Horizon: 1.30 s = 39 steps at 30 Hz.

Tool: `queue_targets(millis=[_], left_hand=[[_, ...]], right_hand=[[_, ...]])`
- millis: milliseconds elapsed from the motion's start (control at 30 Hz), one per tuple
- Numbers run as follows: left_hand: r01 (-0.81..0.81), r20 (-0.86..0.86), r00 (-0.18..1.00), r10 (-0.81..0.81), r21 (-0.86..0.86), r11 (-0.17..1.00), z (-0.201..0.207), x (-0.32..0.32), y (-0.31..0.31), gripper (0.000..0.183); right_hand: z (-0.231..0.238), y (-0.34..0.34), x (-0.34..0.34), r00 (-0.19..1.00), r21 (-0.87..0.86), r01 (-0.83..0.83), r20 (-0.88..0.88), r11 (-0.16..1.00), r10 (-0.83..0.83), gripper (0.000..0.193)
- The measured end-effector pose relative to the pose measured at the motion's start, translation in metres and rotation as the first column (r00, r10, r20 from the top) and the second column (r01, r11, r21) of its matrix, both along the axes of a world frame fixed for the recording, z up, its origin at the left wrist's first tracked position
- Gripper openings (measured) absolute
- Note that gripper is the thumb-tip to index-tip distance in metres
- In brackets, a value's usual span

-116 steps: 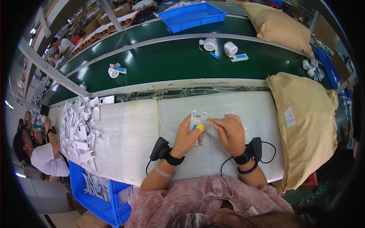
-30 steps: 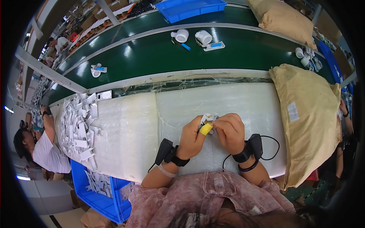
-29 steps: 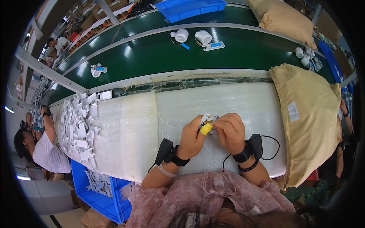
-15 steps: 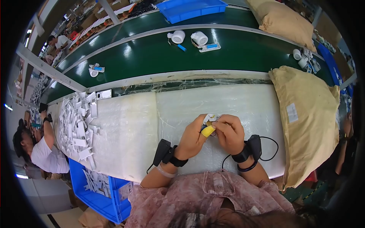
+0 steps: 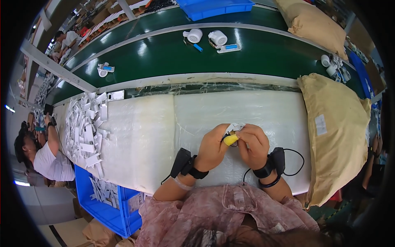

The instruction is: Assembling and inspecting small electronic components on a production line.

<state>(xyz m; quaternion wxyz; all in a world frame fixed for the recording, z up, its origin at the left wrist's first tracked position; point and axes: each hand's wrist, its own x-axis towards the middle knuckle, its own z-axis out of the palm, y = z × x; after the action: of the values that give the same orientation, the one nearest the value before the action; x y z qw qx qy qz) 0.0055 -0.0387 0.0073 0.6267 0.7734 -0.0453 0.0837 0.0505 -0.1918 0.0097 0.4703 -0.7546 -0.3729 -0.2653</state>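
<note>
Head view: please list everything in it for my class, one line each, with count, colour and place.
Held part: one, white, between the hands
Table: one, white covering, centre
White parts: uncounted heap, white, table's left; more in bin
Bin: one, blue, lower left
Belt: two strips, green, beyond table
Round units: three apart, white, on nearer strip; uncounted cluster at right
Tray: one, blue, top
Sacks: two, tan, right and upper right
Co-workers: at least two, left side; arm at right edge
Shirt: one, pink, bottom
Wrist devices: two, black, wrists
Thumb cover: one, yellow, left thumb
Left hand, right hand: one each, centre
</note>
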Motion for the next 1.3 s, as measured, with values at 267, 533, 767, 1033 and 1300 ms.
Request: queue_targets(millis=[267, 533, 767, 1033, 1300], left_hand=[[-0.031, 0.009, 0.999, 0.031, 0.047, 0.998, 0.002, 0.001, -0.001, 0.021], [0.164, -0.270, 0.953, -0.135, 0.087, 0.983, 0.018, 0.006, 0.016, 0.026], [0.165, -0.168, 0.972, -0.162, 0.005, 0.986, 0.021, 0.003, 0.014, 0.035], [0.145, -0.201, 0.967, -0.153, -0.056, 0.988, 0.015, 0.002, 0.010, 0.036], [0.034, -0.010, 0.999, -0.033, 0.094, 0.995, 0.007, 0.005, 0.008, 0.025]], right_hand=[[0.001, 0.000, -0.003, 0.995, 0.027, -0.047, -0.091, 0.999, 0.049, 0.026], [-0.006, 0.002, 0.003, 0.988, 0.029, -0.106, -0.113, 0.994, 0.108, 0.024], [-0.004, 0.004, 0.001, 0.991, 0.051, -0.101, -0.085, 0.994, 0.105, 0.023], [-0.003, 0.004, -0.002, 0.990, 0.055, -0.096, -0.102, 0.994, 0.101, 0.024], [-0.002, 0.009, -0.002, 0.989, 0.069, -0.057, -0.131, 0.996, 0.066, 0.024]])
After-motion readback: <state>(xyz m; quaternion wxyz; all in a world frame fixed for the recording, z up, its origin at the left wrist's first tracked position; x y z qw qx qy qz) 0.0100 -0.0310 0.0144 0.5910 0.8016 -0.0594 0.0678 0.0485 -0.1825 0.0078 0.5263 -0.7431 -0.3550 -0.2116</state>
